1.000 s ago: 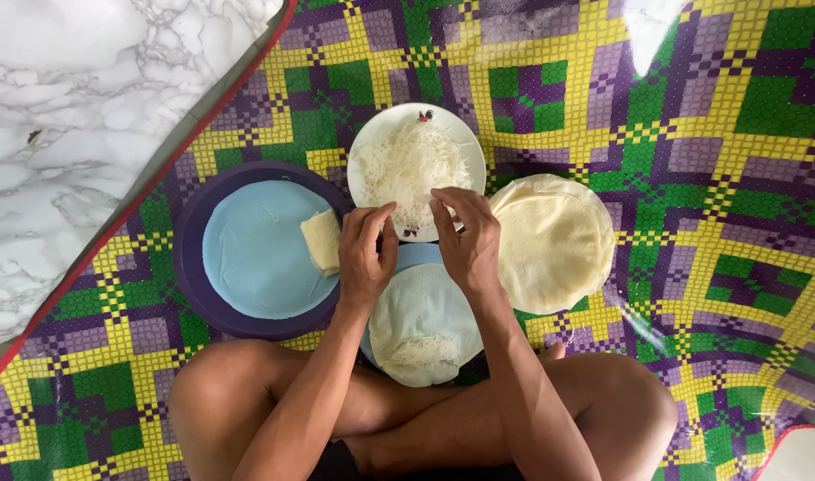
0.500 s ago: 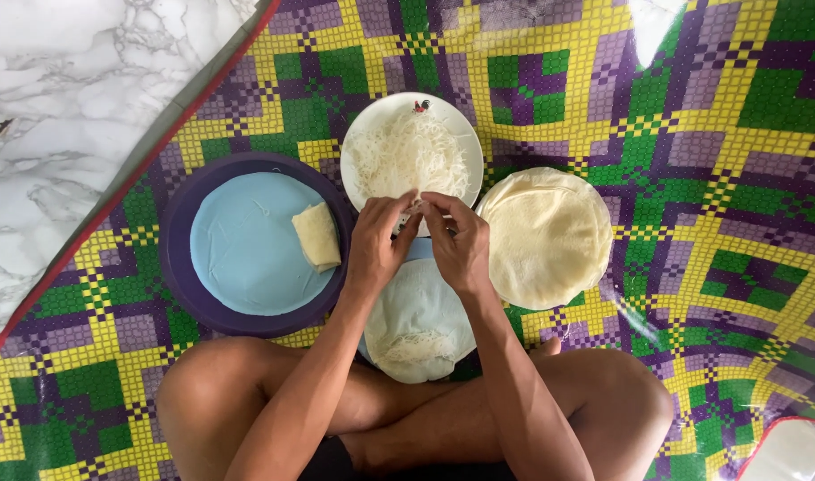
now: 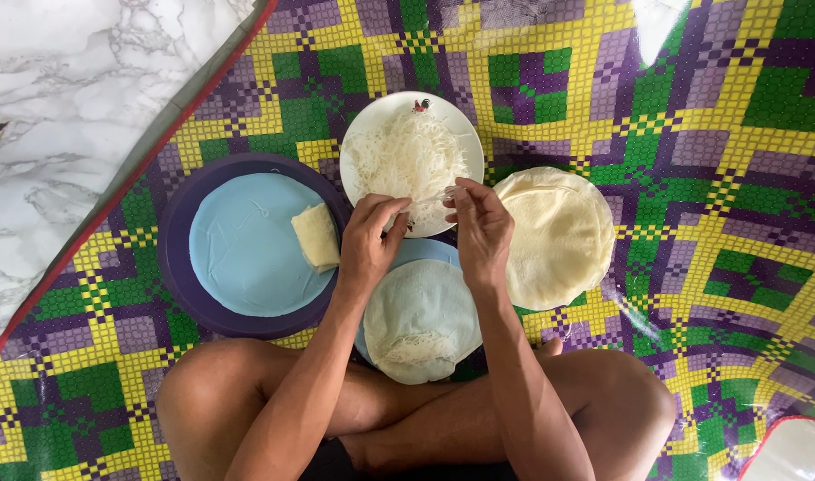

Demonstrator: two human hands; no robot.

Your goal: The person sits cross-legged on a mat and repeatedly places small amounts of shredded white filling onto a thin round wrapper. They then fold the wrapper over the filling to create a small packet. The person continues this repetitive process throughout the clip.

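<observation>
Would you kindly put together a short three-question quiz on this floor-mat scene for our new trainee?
1. True or false: the folded roll lies on the white plate of noodles.
2. Multiple choice: the stack of round wrappers lies on which side of the right hand? A, the person's left; B, the person's right; C, directly under it.
3. What do the left hand and right hand hold stretched between them?

Key
1. False: it lies on the blue plate.
2. B.
3. A few thin strands of noodle, above the open wrapper.
</observation>
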